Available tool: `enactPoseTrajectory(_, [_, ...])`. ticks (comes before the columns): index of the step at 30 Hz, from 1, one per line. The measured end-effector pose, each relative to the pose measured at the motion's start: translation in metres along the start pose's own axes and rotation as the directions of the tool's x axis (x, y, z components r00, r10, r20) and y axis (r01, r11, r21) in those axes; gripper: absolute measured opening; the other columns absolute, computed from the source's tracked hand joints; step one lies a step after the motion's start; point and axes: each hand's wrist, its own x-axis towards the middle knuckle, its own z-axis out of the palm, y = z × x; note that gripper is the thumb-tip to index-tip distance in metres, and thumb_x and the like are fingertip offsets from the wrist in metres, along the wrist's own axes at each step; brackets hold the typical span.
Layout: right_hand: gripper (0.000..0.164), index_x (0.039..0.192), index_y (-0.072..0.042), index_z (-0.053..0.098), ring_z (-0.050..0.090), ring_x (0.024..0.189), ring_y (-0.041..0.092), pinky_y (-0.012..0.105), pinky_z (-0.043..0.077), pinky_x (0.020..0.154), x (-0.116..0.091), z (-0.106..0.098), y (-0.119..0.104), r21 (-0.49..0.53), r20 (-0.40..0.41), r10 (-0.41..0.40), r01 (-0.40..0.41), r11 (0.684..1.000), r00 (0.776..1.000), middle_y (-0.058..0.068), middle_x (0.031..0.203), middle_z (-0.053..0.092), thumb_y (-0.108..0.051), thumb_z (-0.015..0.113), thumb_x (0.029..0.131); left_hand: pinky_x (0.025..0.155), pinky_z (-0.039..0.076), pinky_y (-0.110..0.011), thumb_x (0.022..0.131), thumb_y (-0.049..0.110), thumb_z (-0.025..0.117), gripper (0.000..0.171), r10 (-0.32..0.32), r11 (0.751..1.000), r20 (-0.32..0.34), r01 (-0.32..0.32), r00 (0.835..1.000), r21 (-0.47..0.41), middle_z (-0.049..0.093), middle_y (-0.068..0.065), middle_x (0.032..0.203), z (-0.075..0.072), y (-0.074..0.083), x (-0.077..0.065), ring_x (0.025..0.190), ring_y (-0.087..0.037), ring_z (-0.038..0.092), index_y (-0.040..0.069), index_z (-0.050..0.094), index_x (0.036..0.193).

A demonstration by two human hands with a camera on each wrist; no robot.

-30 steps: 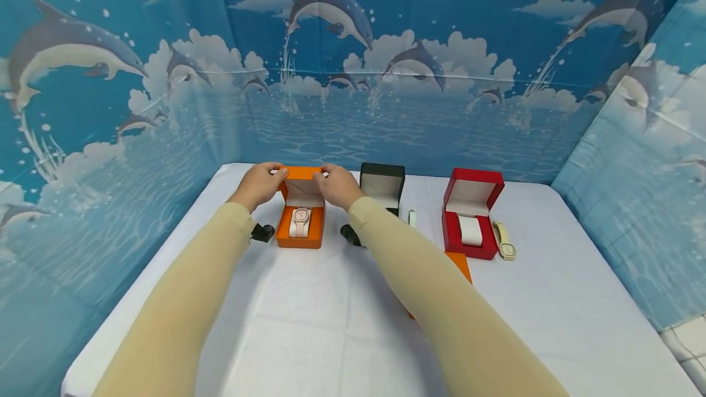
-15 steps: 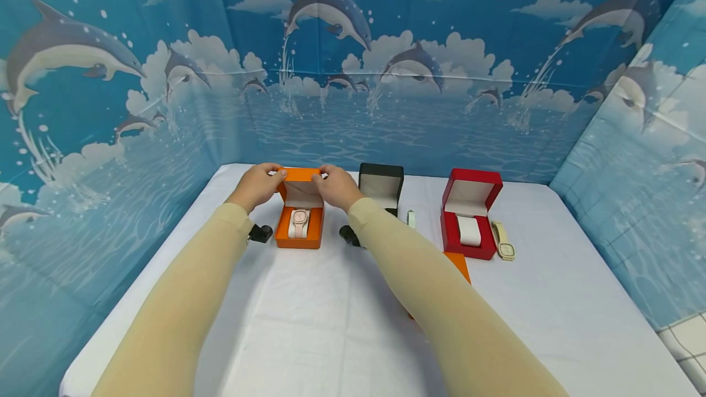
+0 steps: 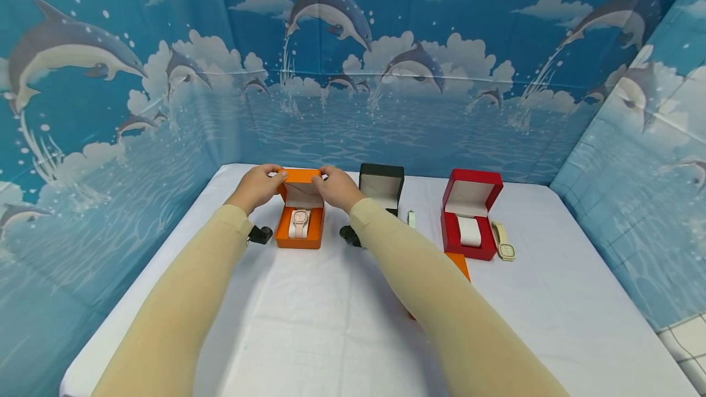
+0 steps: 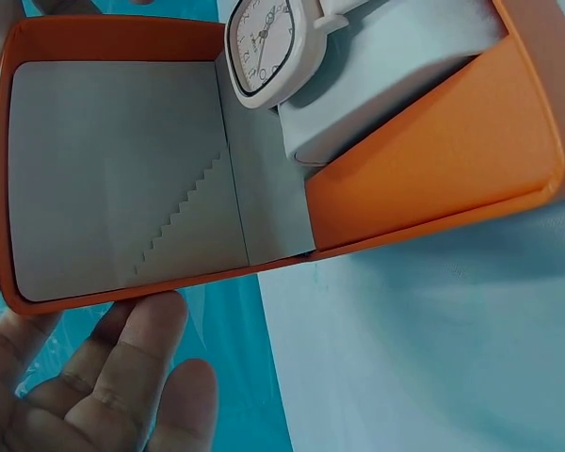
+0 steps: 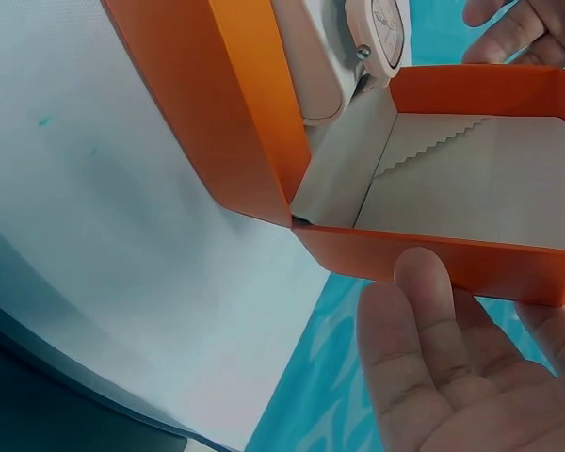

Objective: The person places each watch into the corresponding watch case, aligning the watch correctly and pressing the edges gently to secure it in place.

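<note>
Grips lid [image 3: 301, 175] of orange box [image 3: 298, 243] at both upper corners: left corner with left hand [image 3: 255, 187], right corner with right hand [image 3: 339, 187]. Pinches between thumb and fingers on each side (with other fingers along the outer side walls, per the wrist views). Probably balances the load across both sides to avoid twisting; by taking the free top edge, likely gains leverage. Locate orange box flat on table [image 3: 309, 323], left of black box [image 3: 382, 185], with lid raised and interior toward the person. Find pink watch [image 3: 299, 218] inside, wrapped round cushion [image 4: 395, 66], presumably to keep the strap in shape. Find red box [image 3: 477, 176] farther right, with lid raised and bare pad [image 3: 469, 231] inside; note gold watch [image 3: 504, 250] just beside it, apparently set within easy reach
</note>
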Motion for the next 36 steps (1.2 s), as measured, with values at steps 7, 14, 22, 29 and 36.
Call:
enactPoseTrajectory(7, [0.058, 0.163, -0.016, 0.04, 0.058, 0.132, 0.026, 0.045, 0.053, 0.106, -0.0007, 0.0, 0.0011, 0.013, 0.019, 0.005, -0.005, 1.0, 1.0, 0.008, 0.163, 0.048, -0.043, 0.045, 0.112, 0.113, 0.048, -0.057, 0.11, 0.051, 0.047, 0.056, -0.009, 1.0, 0.009, 0.009, 1.0, -0.012, 0.055, -0.015, 0.153, -0.001, 0.0007, -0.0031, 0.13, -0.036, 0.063, 0.02, 0.047, 0.157])
enactPoseTrajectory(14, [0.057, 0.163, -0.017, 0.041, 0.059, 0.123, 0.025, 0.044, 0.053, 0.1, -0.0047, -0.0001, -0.0002, 0.027, 0.021, 0.011, -0.012, 1.0, 1.0, 0.009, 0.161, 0.05, -0.043, 0.047, 0.112, 0.114, 0.048, -0.058, 0.11, 0.051, 0.048, 0.057, -0.014, 1.0, 0.015, 0.014, 1.0, -0.02, 0.055, -0.014, 0.153, -0.0012, 0.0016, -0.0061, 0.131, -0.036, 0.063, 0.021, 0.046, 0.158])
enactPoseTrajectory(22, [0.057, 0.163, -0.018, 0.04, 0.057, 0.117, 0.025, 0.041, 0.05, 0.094, -0.0066, -0.0004, -0.0003, 0.04, 0.041, 0.024, -0.026, 0.999, 0.999, 0.008, 0.157, 0.054, -0.043, 0.047, 0.112, 0.115, 0.047, -0.057, 0.11, 0.05, 0.049, 0.054, -0.021, 0.999, 0.018, 0.021, 1.0, -0.04, 0.054, -0.014, 0.153, -0.0002, 0.0015, -0.0091, 0.133, -0.036, 0.062, 0.02, 0.049, 0.155])
enactPoseTrajectory(29, [0.056, 0.162, -0.018, 0.041, 0.058, 0.114, 0.026, 0.041, 0.049, 0.09, -0.0074, -0.0006, -0.0011, 0.023, 0.048, 0.027, -0.028, 0.999, 0.998, 0.008, 0.151, 0.058, -0.042, 0.047, 0.111, 0.115, 0.047, -0.057, 0.109, 0.051, 0.049, 0.057, -0.02, 0.999, 0.021, 0.021, 1.0, -0.049, 0.054, -0.015, 0.154, -0.0004, -0.0015, -0.009, 0.134, -0.036, 0.062, 0.021, 0.047, 0.157])
enactPoseTrajectory(36, [0.058, 0.163, -0.018, 0.04, 0.055, 0.133, 0.026, 0.046, 0.051, 0.108, -0.0083, 0.0001, -0.0004, 0.02, 0.054, 0.025, -0.026, 0.999, 0.998, 0.009, 0.163, 0.047, -0.043, 0.048, 0.111, 0.113, 0.05, -0.055, 0.109, 0.05, 0.05, 0.056, -0.015, 0.998, 0.033, 0.017, 0.999, -0.057, 0.055, -0.016, 0.154, -0.0006, -0.003, -0.0102, 0.133, -0.036, 0.063, 0.02, 0.047, 0.157])
